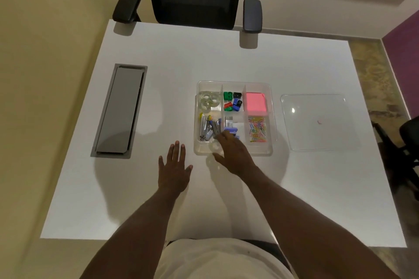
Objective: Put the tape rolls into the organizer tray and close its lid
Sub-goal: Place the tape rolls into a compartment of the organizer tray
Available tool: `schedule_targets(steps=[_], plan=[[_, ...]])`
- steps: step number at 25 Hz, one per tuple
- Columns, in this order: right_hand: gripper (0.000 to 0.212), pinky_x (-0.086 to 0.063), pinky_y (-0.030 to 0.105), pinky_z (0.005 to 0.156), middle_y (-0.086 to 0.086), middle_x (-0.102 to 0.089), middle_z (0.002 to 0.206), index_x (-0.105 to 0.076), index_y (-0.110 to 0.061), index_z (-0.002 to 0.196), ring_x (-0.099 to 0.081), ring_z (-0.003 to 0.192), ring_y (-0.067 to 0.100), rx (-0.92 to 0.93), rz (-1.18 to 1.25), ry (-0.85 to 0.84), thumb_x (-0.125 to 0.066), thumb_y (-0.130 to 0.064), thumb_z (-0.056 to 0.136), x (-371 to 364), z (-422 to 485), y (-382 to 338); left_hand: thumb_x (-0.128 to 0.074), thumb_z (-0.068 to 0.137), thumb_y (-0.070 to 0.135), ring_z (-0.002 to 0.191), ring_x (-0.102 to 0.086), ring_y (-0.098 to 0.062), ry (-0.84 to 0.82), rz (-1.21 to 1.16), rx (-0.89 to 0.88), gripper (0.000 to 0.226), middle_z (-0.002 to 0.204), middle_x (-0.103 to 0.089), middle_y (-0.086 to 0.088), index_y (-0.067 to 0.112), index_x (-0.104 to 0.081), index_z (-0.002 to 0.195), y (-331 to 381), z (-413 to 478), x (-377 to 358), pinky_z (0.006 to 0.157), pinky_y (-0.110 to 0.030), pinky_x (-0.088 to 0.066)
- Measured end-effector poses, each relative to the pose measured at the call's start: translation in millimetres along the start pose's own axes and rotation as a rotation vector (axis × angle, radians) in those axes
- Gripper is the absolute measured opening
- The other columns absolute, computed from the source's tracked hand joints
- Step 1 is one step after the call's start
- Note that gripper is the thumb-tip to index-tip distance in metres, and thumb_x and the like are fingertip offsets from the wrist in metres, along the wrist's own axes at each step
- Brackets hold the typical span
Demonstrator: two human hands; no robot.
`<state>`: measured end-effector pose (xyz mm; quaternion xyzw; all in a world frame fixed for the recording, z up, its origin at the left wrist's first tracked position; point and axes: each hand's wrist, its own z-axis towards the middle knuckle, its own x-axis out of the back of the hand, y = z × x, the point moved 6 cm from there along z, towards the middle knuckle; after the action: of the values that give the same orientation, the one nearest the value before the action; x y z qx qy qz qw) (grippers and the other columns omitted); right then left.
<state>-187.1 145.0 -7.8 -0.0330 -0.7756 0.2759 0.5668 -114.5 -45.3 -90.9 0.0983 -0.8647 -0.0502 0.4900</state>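
- Head view: a clear tray [234,153] sits mid-surface [158,56], split into six compartments; its clear lid [317,122] lies flat well to the right, apart from the tray
- Tape rolls [209,100] already lie in the far-left compartment, about three clear ones packed close
- One more roll [214,145] seems to sit at the tray's near-left corner, just under the right hand's fingers; another faint ring [212,161] may lie on the surface just outside the near wall, though it is too transparent to be sure
- Right hand [231,154] reaches over the tray's near edge, fingers curled down toward that roll; whether it actually grips it I cannot tell
- Left hand [173,165] lies flat and spread on the surface left of the tray, grasping nothing
- Other compartments hold sharpeners [232,101], a pink pad [255,103], staplers [208,128], staple boxes [231,128] and paper clips [257,129]
- Judged stage: the last rolls are going in; the lid is not yet on
- Risk: clear rolls on a clear tray are hard to see, so one could be missed and left outside
- Risk: the right hand hangs close to the staplers, and a drag across them could knock pieces over a divider
- Risk: a roll resting on edge or across a divider would stand proud and stop the lid seating
- Risk: the tray is unheld, so a push from the right hand may slide it; the left hand is near enough to steady it
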Motion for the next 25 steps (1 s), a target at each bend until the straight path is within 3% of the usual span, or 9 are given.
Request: schedule_targets(steps=[3, 8, 11, 15, 25], plan=[[0.06, -0.052, 0.035, 0.092, 0.012, -0.054, 0.134, -0.053, -0.009, 0.138, -0.061, 0.113, 0.028, 0.022, -0.002, 0.03, -0.078, -0.021, 0.086, 26, 38, 2, -0.026, 0.108, 0.054, 0.161, 0.019, -0.022, 0.032, -0.043, 0.003, 0.077, 0.172, 0.025, -0.002, 0.022, 0.017, 0.164, -2, -1, -4, 0.132, -0.055, -0.001], [0.055, -0.052, 0.039, 0.091, 0.01, -0.053, 0.13, -0.051, -0.012, 0.135, -0.059, 0.113, 0.028, -0.101, 0.016, 0.08, -0.075, -0.026, 0.087, 54, 102, 15, -0.021, 0.107, 0.056, 0.159, 0.023, -0.021, 0.085, -0.066, 0.012, 0.077, 0.171, 0.029, -0.001, 0.024, 0.022, 0.161, -6, 0, -12, 0.132, -0.054, 0.001], [0.047, -0.044, 0.04, 0.098, 0.008, -0.063, 0.118, -0.056, -0.013, 0.125, -0.058, 0.113, 0.029, -0.134, -0.149, 0.153, -0.074, -0.032, 0.086, 63, 131, 20, -0.019, 0.105, 0.059, 0.16, 0.02, -0.021, 0.12, -0.085, 0.007, 0.076, 0.172, 0.025, 0.0, 0.026, 0.02, 0.161, -9, 1, -14, 0.132, -0.054, 0.001], [0.044, -0.038, 0.042, 0.101, 0.005, -0.068, 0.114, -0.06, -0.014, 0.118, -0.056, 0.114, 0.028, -0.162, -0.362, 0.079, -0.07, -0.045, 0.087, 56, 163, 24, -0.002, 0.098, 0.066, 0.16, 0.02, -0.02, 0.129, -0.083, 0.014, 0.076, 0.171, 0.027, 0.002, 0.03, 0.023, 0.16, -9, 5, -16, 0.132, -0.054, 0.001], [0.051, -0.036, 0.045, 0.105, 0.008, -0.06, 0.122, -0.061, -0.012, 0.122, -0.051, 0.12, 0.029, -0.184, -0.512, -0.034, -0.068, -0.049, 0.087, 41, 183, 24, -0.016, 0.102, 0.065, 0.161, 0.016, -0.019, 0.133, -0.069, 0.038, 0.077, 0.174, 0.019, 0.003, 0.031, 0.014, 0.164, -11, 8, -21, 0.131, -0.056, -0.001]])
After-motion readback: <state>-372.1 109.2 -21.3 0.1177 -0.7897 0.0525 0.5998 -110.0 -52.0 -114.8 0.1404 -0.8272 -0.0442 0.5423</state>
